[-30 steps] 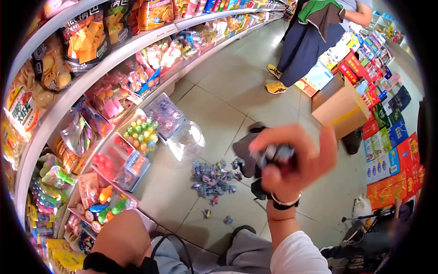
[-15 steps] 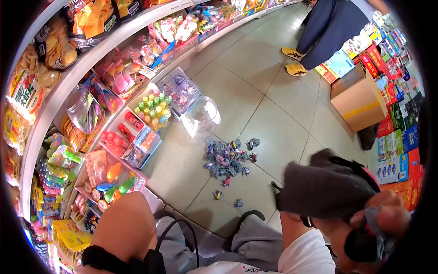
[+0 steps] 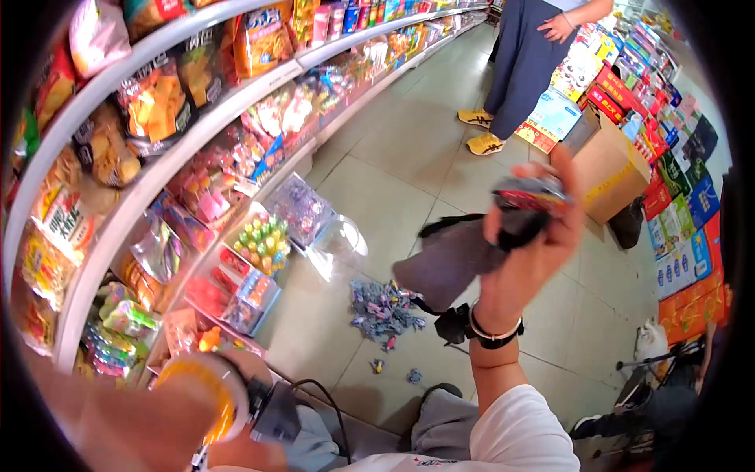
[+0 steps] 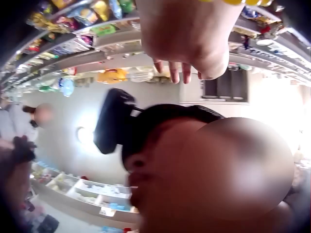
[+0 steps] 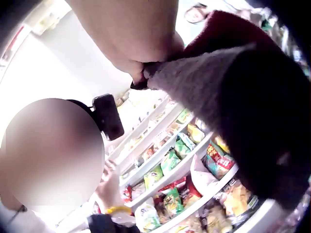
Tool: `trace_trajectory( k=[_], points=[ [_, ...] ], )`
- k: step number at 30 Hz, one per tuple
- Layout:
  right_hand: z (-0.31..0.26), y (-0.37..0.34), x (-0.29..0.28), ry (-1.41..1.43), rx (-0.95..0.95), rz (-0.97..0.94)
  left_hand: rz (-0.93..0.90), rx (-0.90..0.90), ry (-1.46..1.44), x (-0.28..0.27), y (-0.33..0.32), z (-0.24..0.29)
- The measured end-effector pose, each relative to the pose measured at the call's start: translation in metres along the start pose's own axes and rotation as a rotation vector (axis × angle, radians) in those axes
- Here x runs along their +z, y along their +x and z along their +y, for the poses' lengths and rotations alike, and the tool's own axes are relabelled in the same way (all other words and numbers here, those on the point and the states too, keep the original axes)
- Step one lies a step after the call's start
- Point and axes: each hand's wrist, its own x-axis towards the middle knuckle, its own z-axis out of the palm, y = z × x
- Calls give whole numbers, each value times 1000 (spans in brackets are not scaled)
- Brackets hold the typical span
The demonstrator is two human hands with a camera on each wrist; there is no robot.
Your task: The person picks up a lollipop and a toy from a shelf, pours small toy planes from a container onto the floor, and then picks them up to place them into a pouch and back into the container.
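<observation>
My right hand (image 3: 535,236) is raised over the floor in the head view, gripping a limp grey cloth item (image 3: 448,263) with its fingers curled round it. A black part with a red edge shows between the fingers. In the right wrist view the grey cloth (image 5: 199,80) hangs from the hand, with a dark red side and a large black part. My left hand (image 4: 170,65) is up near my head, its fingers extended and holding nothing visible; a yellow band circles that wrist. Below on the floor lies a pile of small grey wrapped pieces (image 3: 381,307).
A clear plastic jar (image 3: 342,244) lies beside the pile. Shelves of snacks and toys curve along the left, with a box of green and yellow sweets (image 3: 263,240) low down. A person in yellow shoes (image 3: 484,144) stands ahead. A cardboard box (image 3: 617,177) sits at the right.
The grey cloth item has moved from low at the right up towards the middle with my right hand. My left wrist has come into view at lower left. The floor pile looks unchanged.
</observation>
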Motion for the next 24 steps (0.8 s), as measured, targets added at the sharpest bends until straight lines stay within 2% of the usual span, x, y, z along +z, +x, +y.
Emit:
trace_trajectory(
  k=[2, 5, 8, 11, 13, 14, 18, 20, 24],
  points=[
    [11, 5, -1, 165, 131, -105, 74, -44, -149, 11, 2, -8],
    [16, 6, 0, 337, 272, -132, -9, -201, -261, 41, -6, -33],
    [15, 5, 1, 394, 297, -173, -180, -284, -234, 64, -20, -55],
    [13, 6, 0, 391, 292, -167, -231, -390, -239, 69, -22, -50],
    [11, 6, -3, 384, 287, -174, -155, -376, -248, 76, -25, -51],
    [11, 6, -6, 387, 290, -187, -116, -364, -252, 79, -26, -51],
    [14, 6, -10, 351, 288, -223, -129, -90, 47, 82, -22, -44],
    [17, 7, -10, 384, 186, -222, -141, 33, 180, 84, -23, -41],
    [16, 6, -6, 293, 73, -155, -151, 225, 215, 91, -27, -44]
  ],
)
